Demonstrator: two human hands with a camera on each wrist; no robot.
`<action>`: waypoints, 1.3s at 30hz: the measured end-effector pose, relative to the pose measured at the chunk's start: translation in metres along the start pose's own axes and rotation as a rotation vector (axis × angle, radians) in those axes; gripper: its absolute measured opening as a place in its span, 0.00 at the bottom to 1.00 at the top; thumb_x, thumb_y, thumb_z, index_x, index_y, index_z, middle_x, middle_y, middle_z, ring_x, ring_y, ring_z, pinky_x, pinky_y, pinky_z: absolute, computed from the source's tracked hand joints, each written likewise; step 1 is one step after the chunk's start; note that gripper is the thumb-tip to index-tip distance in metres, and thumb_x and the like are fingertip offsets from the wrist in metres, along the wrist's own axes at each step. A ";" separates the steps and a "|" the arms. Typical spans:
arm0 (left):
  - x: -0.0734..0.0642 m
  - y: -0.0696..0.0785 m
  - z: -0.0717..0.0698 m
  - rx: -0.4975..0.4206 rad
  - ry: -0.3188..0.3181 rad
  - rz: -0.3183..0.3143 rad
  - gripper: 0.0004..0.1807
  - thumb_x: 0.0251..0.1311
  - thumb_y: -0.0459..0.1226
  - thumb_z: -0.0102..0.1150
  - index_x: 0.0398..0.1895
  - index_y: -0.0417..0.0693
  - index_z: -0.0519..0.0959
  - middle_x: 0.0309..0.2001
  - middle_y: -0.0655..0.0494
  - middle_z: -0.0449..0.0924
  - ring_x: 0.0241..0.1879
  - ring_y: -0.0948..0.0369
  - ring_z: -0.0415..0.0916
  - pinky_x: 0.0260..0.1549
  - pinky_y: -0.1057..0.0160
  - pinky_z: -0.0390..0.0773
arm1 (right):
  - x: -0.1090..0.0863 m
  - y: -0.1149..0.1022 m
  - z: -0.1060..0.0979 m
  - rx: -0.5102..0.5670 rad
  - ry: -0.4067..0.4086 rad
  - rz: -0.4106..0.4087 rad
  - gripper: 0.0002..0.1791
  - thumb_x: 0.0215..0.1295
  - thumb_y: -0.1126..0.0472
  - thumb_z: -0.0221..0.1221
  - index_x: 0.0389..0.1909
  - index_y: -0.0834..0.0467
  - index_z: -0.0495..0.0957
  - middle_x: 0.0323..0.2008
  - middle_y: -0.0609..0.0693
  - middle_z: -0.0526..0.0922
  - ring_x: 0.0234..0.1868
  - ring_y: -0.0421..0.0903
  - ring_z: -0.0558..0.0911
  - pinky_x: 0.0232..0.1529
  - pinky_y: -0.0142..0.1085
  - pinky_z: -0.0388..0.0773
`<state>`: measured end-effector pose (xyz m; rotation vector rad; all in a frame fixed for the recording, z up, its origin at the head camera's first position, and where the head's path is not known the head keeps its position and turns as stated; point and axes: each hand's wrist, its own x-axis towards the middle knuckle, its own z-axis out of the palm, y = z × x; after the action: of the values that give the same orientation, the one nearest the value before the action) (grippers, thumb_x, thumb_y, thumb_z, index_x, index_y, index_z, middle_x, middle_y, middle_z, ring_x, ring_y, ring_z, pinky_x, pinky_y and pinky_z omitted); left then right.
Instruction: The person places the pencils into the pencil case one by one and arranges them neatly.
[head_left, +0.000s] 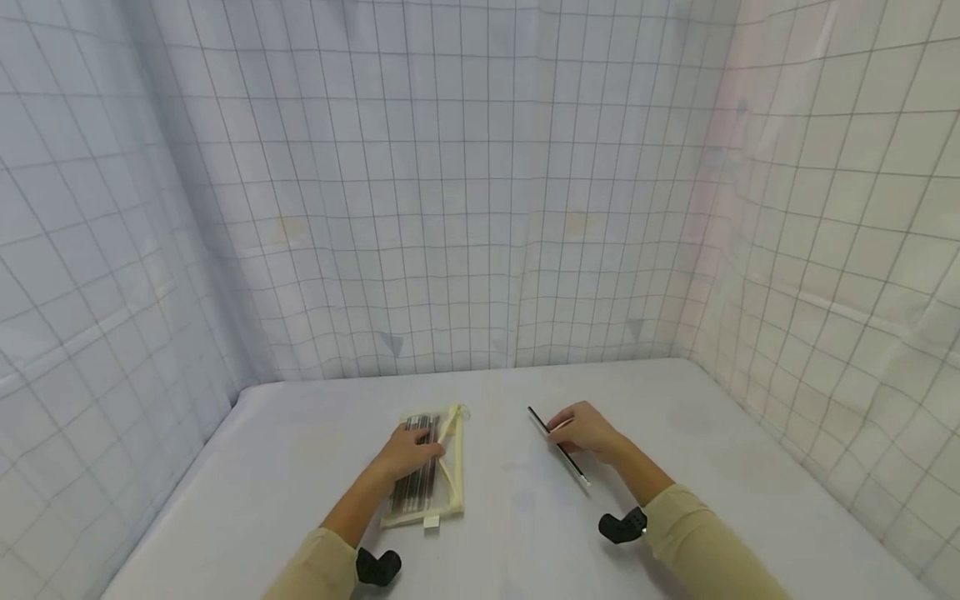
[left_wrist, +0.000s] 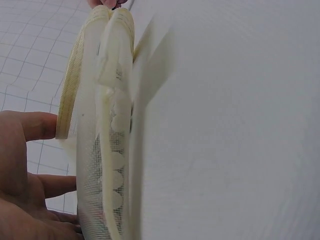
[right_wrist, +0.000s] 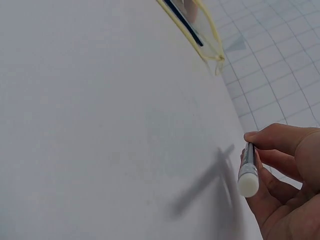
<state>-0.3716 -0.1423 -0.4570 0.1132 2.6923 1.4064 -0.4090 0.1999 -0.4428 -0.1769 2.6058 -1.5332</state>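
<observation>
A dark pencil with a white eraser (right_wrist: 248, 185) on its near end is pinched between the thumb and fingers of my right hand (head_left: 587, 432). It slants over the white table, its shadow falling beside it in the right wrist view. My left hand (head_left: 408, 455) rests on a translucent mesh pouch (head_left: 456, 492) with cream edging. Several dark pencils (head_left: 411, 493) lie side by side inside the pouch. In the left wrist view the thumb touches the pouch's cream zipper band (left_wrist: 70, 95), while the other fingers lie along the mesh.
The white table (head_left: 510, 533) reaches back to a hanging grid-patterned cloth (head_left: 465, 217). More of the same cloth stands along both sides. A small cream tab (head_left: 431, 522) sticks out from the pouch's near edge. Each wrist wears a black camera (head_left: 622, 527).
</observation>
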 end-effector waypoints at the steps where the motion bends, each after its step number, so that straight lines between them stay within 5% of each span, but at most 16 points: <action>1: 0.000 0.000 0.000 -0.002 0.001 0.001 0.38 0.69 0.44 0.60 0.74 0.28 0.64 0.78 0.24 0.40 0.73 0.25 0.45 0.66 0.28 0.55 | 0.000 -0.002 0.004 0.003 -0.003 -0.006 0.10 0.59 0.70 0.70 0.42 0.66 0.87 0.35 0.52 0.86 0.31 0.45 0.83 0.32 0.35 0.82; 27: -0.001 0.000 0.004 -0.009 0.023 0.004 0.38 0.66 0.44 0.63 0.72 0.28 0.66 0.77 0.22 0.43 0.73 0.25 0.47 0.66 0.29 0.57 | 0.014 -0.035 0.089 0.028 -0.128 -0.093 0.10 0.56 0.70 0.73 0.40 0.64 0.88 0.32 0.51 0.86 0.30 0.44 0.84 0.33 0.37 0.85; 39: -0.001 0.003 0.002 -0.001 0.018 0.002 0.39 0.65 0.44 0.63 0.72 0.27 0.66 0.76 0.20 0.43 0.72 0.24 0.48 0.63 0.27 0.59 | 0.026 -0.055 0.126 -0.133 -0.081 -0.162 0.06 0.58 0.65 0.74 0.37 0.59 0.90 0.27 0.47 0.86 0.25 0.43 0.84 0.29 0.36 0.81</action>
<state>-0.3705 -0.1390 -0.4561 0.1046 2.7064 1.4161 -0.4122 0.0605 -0.4563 -0.4628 2.6873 -1.3656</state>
